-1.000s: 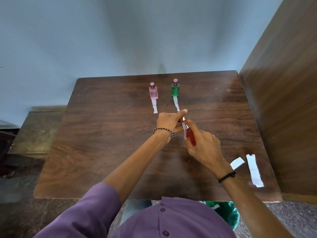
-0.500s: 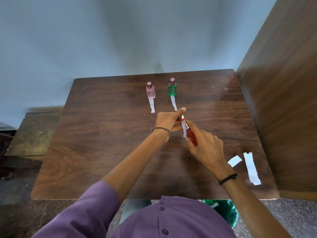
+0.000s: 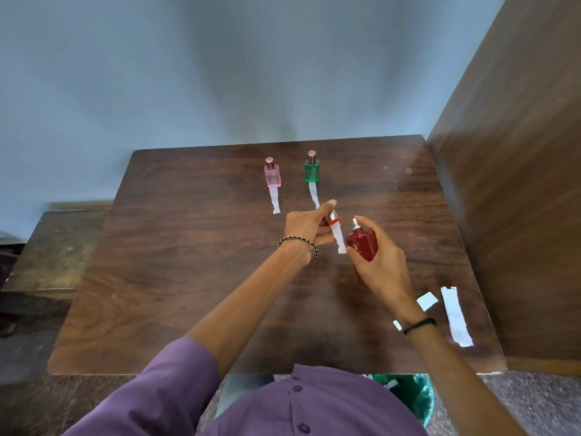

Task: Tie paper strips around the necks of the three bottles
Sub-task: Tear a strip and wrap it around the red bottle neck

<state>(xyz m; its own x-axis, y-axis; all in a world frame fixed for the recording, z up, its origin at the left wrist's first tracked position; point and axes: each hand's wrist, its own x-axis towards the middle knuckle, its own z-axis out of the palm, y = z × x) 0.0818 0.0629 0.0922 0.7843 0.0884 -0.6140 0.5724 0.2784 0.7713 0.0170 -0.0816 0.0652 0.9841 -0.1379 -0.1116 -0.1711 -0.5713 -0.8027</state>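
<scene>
– Above the middle of the desk point(image 3: 188, 278), where exactly is the red bottle point(image 3: 363, 245)?

– Off the wood, gripped round its body by the right hand point(image 3: 382, 262), whose fingers curl about the glass. It is uncapped, and its long axis tilts so that the bare neck point(image 3: 356, 224) points up and away, leaning toward the left hand point(image 3: 306, 226).

– And the paper strip point(image 3: 338, 237)?

– It hangs from the left hand, whose fingers pinch it together with the cap point(image 3: 330, 218). It hangs just beside the bottle, on its left; the neck is near its upper part but apart from it.

– Which hand closes the gap?

– I'd judge the left: a short carry rightward would lay the strip across the neck.

– The others?

– The pink bottle point(image 3: 272, 176) and green bottle point(image 3: 312, 169) stand upright at the far side, with flat strips point(image 3: 274, 199) lying before them, not tied as far as I can tell. Spare strips point(image 3: 454, 313) lie near the right edge.
</scene>
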